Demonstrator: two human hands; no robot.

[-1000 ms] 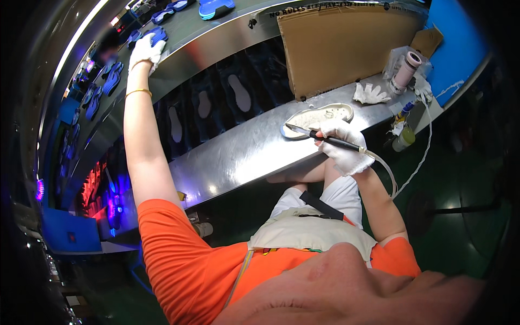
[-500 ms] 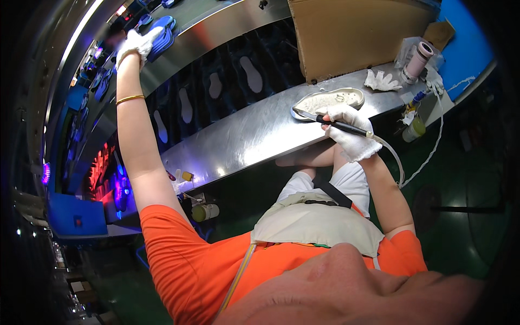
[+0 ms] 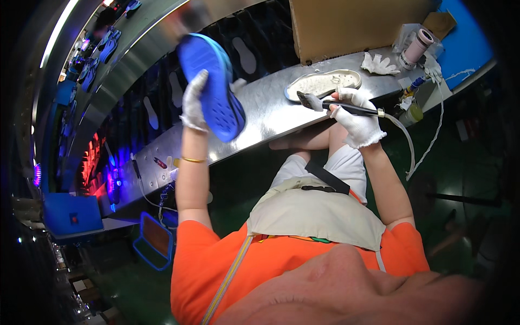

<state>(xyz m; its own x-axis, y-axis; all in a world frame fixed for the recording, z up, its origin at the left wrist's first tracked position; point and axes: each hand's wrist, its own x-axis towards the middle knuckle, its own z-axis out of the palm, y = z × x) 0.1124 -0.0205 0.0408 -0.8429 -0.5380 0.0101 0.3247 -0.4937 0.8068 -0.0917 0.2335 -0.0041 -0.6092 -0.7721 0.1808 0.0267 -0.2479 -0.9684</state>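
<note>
In my gloved left hand (image 3: 194,104) is a blue shoe sole (image 3: 210,76), gripped by its side and raised above the bench. A second blue edge shows along its right side, so there may be more than one sole. The fingers behind it are mostly hidden. My gloved right hand (image 3: 355,120) is closed round the black handle of a brush (image 3: 310,101), whose dark flat tip points left. From the handle's rear end runs a pale tube (image 3: 402,129). Just beyond the brush lies a cream, shoe-shaped piece (image 3: 319,83) on the metal bench (image 3: 265,116).
A large cardboard sheet (image 3: 346,27) stands behind the bench. To the right are a loose white glove (image 3: 379,64), a pink bottle (image 3: 416,49) and a green-yellow jar (image 3: 411,115). More blue soles (image 3: 110,46) lie on the conveyor (image 3: 127,40) at upper left.
My left hand has come from the conveyor at upper left toward the bench, bringing the blue sole with it. The brush has lifted off the cream piece and its tip has turned.
</note>
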